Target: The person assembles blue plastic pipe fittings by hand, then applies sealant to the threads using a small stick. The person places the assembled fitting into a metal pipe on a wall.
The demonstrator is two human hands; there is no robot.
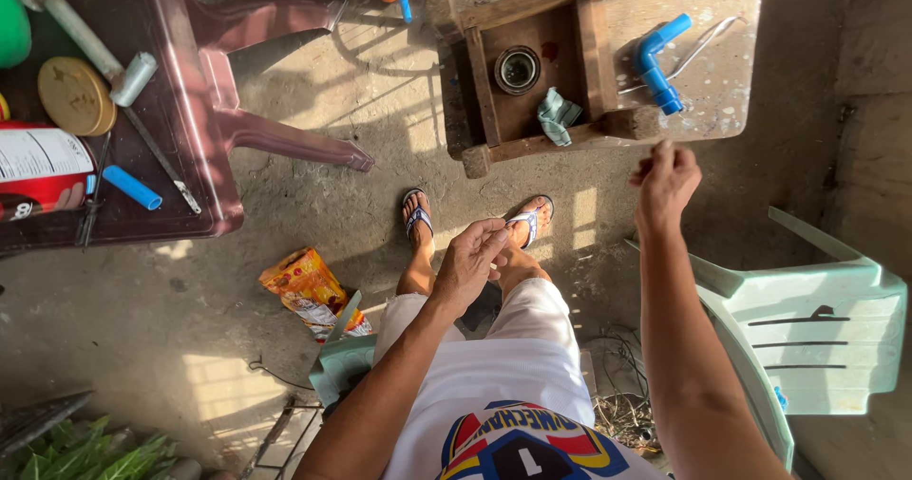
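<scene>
Sunlit concrete floor [313, 186] is lying under the seated person, with a wooden worktop [703, 72] standing just ahead. On it a blue pipe elbow [657, 62] is lying, well apart from both hands. The left hand [470, 263] is hovering over the knees with its fingers curled together, seemingly on nothing. The right hand [665, 181] is hanging near the worktop edge, fingers pinched together; whether they are holding something, one cannot tell.

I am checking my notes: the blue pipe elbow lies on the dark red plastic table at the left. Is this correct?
Not quite. The blue pipe elbow lies on the wooden bench ahead of the person's right hand, not on the dark red plastic table. The head view shows this.
</scene>
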